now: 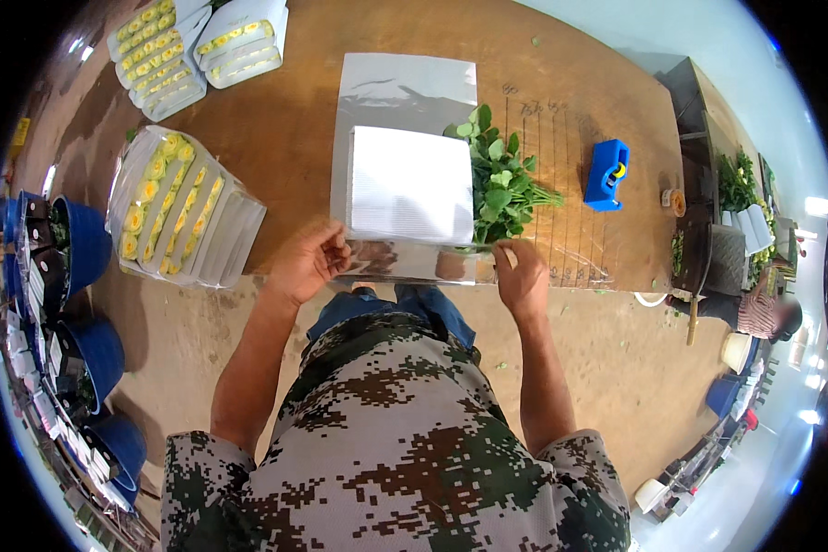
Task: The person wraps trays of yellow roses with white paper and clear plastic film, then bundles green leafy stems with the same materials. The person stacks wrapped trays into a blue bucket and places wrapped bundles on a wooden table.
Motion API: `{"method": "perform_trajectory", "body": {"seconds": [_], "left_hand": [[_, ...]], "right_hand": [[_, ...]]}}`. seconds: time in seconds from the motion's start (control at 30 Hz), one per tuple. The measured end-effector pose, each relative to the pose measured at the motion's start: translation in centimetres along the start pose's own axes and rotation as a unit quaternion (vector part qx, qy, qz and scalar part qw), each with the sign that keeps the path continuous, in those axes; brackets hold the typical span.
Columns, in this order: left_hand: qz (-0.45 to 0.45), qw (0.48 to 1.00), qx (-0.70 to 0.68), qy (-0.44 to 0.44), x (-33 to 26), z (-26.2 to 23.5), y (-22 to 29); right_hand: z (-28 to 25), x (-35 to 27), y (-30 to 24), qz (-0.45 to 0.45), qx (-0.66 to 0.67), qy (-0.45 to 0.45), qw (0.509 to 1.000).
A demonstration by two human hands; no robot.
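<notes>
My left hand (311,262) and my right hand (523,276) are closed at the two near corners of a clear plastic sheet (396,258), by the table's front edge. The sheet's near strip is stretched between them, and its far part lies flat on the table. On top of it rests a white ribbed wrap (412,184). Green leaves and stems (501,189) stick out of the wrap's right side; whatever is inside the wrap is hidden.
Wrapped yellow rose bundles (179,212) lie left on the wooden table (304,120), with more rose packs (156,55) at the far left. A blue tape dispenser (607,175) stands right of ruled lines. Blue buckets (92,359) line the left; a person (759,315) is at far right.
</notes>
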State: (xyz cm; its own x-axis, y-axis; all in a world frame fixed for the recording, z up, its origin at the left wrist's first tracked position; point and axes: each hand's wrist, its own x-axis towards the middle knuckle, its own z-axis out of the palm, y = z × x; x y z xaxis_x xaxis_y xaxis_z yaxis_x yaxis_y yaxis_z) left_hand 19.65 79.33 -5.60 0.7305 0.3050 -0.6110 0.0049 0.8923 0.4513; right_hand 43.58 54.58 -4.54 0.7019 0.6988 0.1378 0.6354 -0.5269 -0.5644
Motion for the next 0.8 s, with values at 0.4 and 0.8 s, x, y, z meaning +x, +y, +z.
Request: {"method": "perform_trajectory", "body": {"seconds": [0.4, 0.8], "left_hand": [[0.282, 0.847, 0.389, 0.227, 3.8, 1.5, 0.0], [0.241, 0.824, 0.466, 0.216, 5.3, 2.0, 1.6]], "right_hand": [[5.2, 10.3, 4.1, 0.164, 0.21, -0.198, 0.943], [5.2, 12.1, 4.6, 0.102, 0.215, -0.173, 0.956]]}}
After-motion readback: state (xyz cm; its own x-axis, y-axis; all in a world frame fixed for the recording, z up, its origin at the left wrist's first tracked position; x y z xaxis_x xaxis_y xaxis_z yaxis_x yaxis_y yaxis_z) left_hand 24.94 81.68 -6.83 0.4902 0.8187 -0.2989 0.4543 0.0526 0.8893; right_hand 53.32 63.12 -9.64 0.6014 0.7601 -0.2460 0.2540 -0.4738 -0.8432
